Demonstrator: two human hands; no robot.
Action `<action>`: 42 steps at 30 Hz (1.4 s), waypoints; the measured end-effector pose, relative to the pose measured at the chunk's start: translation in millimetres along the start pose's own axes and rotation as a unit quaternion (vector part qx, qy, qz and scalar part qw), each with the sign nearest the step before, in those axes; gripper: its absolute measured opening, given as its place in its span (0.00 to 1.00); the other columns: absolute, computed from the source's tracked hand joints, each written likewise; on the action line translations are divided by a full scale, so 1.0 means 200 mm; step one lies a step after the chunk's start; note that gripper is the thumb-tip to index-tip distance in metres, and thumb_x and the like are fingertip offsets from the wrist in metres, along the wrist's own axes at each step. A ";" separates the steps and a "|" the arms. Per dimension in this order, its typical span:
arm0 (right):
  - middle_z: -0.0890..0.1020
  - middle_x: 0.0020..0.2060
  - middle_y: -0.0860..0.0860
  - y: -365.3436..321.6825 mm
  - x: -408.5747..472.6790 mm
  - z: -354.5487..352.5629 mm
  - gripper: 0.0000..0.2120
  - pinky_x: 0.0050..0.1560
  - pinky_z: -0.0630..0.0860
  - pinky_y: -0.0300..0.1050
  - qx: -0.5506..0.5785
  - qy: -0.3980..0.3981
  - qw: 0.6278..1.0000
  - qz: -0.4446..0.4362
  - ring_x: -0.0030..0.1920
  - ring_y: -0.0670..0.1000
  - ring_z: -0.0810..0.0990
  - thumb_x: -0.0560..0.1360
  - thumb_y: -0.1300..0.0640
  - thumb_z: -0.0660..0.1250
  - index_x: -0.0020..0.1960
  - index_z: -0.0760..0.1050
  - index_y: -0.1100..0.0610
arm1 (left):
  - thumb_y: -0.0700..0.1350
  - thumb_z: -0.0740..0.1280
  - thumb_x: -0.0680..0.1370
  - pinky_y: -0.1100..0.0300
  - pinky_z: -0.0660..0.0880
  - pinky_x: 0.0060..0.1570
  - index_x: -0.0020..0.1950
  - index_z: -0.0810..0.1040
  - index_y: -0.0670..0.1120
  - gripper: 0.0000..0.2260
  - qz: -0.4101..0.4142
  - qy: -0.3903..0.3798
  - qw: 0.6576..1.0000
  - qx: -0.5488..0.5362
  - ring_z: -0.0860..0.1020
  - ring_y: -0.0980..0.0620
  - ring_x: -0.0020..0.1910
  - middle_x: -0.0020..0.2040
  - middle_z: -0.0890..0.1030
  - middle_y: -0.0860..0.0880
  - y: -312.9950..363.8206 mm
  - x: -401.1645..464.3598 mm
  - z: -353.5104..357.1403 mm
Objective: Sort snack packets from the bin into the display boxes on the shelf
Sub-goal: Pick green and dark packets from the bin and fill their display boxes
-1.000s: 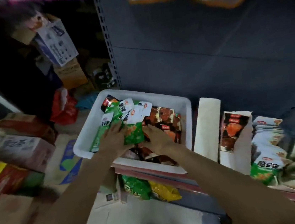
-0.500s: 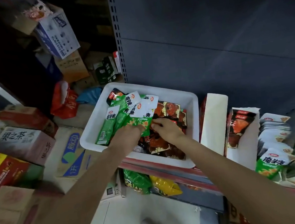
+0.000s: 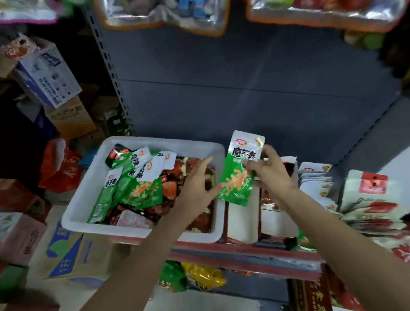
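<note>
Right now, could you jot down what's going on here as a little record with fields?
Place: shop shelf, grey back panel
Bin: white bin on the shelf, holding green and dark red snack packets
Right hand: fingers pinch a green packet, held upright above the display boxes
Left hand: open, fingers spread over the bin, thumb touching the packet's lower edge
Right of boxes: stacked white packets

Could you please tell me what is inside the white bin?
The white bin holds green packets lying on red-brown packets. The left hand covers some; the bin's bottom is hidden.
</note>
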State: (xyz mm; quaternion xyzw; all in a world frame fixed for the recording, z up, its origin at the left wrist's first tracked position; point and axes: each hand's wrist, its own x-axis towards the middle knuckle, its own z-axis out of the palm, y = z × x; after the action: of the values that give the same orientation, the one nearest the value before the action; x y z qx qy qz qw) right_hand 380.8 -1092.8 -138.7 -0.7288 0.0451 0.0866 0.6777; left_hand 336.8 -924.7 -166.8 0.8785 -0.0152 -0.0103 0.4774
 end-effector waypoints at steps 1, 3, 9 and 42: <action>0.78 0.33 0.48 -0.02 0.00 -0.08 0.10 0.34 0.75 0.39 -0.022 0.019 0.999 -0.023 0.30 0.42 0.77 0.76 0.68 0.63 0.50 0.69 0.56 | 0.45 0.69 0.76 0.52 0.68 0.66 0.75 0.59 0.49 0.31 -0.004 -0.008 1.000 -0.017 0.69 0.50 0.67 0.72 0.66 0.47 0.05 0.03 0.06; 0.78 0.34 0.56 -0.06 0.00 -0.25 0.04 0.37 0.74 0.42 -0.060 0.050 0.995 -0.061 0.32 0.46 0.76 0.77 0.66 0.63 0.50 0.70 0.61 | 0.41 0.66 0.77 0.54 0.69 0.65 0.74 0.60 0.48 0.28 -0.002 -0.012 1.000 -0.005 0.71 0.51 0.64 0.70 0.67 0.46 0.14 0.10 0.20; 0.78 0.37 0.51 -0.16 -0.04 -0.69 0.11 0.41 0.74 0.31 -0.051 0.085 0.983 -0.154 0.35 0.38 0.76 0.77 0.66 0.63 0.46 0.73 0.50 | 0.35 0.64 0.75 0.63 0.59 0.64 0.66 0.74 0.44 0.20 0.038 -0.031 0.995 0.086 0.68 0.43 0.65 0.65 0.72 0.42 0.40 0.28 0.56; 0.77 0.31 0.44 -0.04 0.09 -1.01 0.15 0.44 0.70 0.39 -0.246 0.000 0.963 -0.108 0.37 0.45 0.76 0.73 0.62 0.70 0.33 0.71 0.48 | 0.34 0.58 0.75 0.57 0.69 0.61 0.62 0.76 0.57 0.23 0.021 -0.175 0.974 0.145 0.70 0.50 0.60 0.60 0.71 0.46 0.46 0.24 0.71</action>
State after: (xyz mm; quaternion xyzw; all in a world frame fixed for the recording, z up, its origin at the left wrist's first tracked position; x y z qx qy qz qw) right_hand 412.6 -1291.7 -121.5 -0.8734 -0.0566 0.0216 0.4832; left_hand 377.7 -1096.1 -167.4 0.9223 -0.1184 -0.1510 0.3354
